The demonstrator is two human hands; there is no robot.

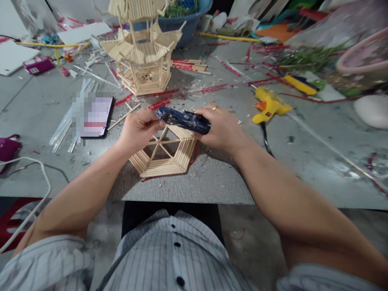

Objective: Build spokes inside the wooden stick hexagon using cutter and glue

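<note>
My worktop is grey and scuffed, dusted with crumbs and strewn with red strips. Over it, my right hand grasps a dark blue, worn-looking tool; the fingers of my left hand come together at its far end, and I cannot tell whether they grip anything. Just beneath, the hexagonal stick frame lies on the worktop, spokes crossing its middle. To my left are a phone and clear sticks; to my right, a yellow glue gun. Beyond the frame stands a tiered stick pavilion, a blue basin behind it. Greenery spreads near a pink rim at far right. Below the worktop's edge shows the grey floor.
</note>
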